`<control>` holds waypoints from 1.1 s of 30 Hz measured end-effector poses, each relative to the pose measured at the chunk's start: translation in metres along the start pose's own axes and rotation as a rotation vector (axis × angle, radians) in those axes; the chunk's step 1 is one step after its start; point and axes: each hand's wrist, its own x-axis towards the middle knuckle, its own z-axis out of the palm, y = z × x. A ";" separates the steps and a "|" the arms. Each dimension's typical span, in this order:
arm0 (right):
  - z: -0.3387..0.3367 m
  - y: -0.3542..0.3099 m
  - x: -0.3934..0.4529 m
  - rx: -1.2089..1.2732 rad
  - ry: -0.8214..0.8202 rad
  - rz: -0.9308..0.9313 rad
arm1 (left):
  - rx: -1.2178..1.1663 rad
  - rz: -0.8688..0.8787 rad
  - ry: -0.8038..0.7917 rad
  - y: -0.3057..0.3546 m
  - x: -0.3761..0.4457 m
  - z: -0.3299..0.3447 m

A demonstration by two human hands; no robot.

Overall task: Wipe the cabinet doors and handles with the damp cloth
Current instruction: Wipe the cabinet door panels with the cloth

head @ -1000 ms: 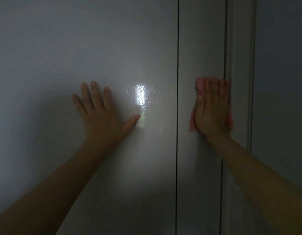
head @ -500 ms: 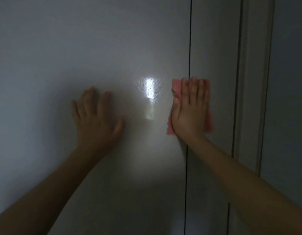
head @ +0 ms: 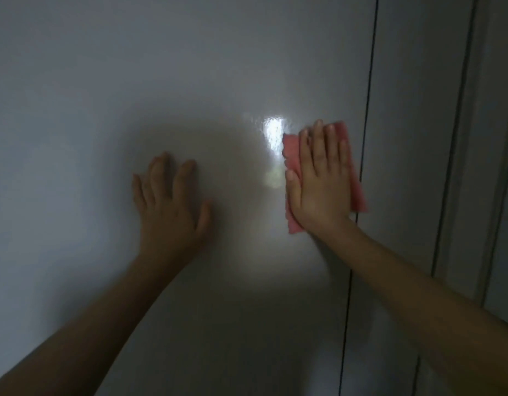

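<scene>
Right hand (head: pixel 321 184) presses the pink cloth (head: pixel 293 151) flat on the wide cabinet door (head: pixel 132 81), fingers straight and together, long axis upright. Unwiped panel lies left, toward the left hand (head: pixel 170 201), flat, fingers slightly apart. No handle visible.
</scene>
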 end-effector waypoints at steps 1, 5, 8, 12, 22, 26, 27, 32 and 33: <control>0.002 -0.013 -0.001 -0.002 -0.008 0.015 | -0.002 0.000 0.018 -0.005 -0.001 0.001; 0.016 -0.058 -0.070 0.027 -0.136 -0.385 | -0.006 0.016 0.038 -0.019 -0.009 0.005; 0.015 -0.047 -0.098 0.012 -0.205 -0.616 | 0.006 0.049 -0.007 -0.028 -0.014 -0.002; 0.008 -0.062 -0.044 -0.005 -0.134 -0.426 | 0.019 0.029 -0.016 -0.062 -0.016 -0.025; 0.027 -0.157 -0.118 0.032 -0.280 -0.593 | 0.019 0.015 -0.018 -0.125 -0.063 -0.027; 0.015 -0.108 -0.080 -0.048 -0.201 -0.272 | 0.036 -0.011 -0.074 -0.143 -0.076 -0.037; 0.012 -0.110 -0.056 -0.053 -0.140 -0.127 | 0.026 -0.022 -0.072 -0.148 -0.078 -0.039; 0.036 -0.228 0.017 0.021 0.016 -0.042 | 0.003 -0.073 -0.008 -0.178 -0.074 -0.042; 0.039 -0.249 0.006 0.021 -0.029 -0.202 | 0.016 -0.071 -0.002 -0.179 -0.074 -0.040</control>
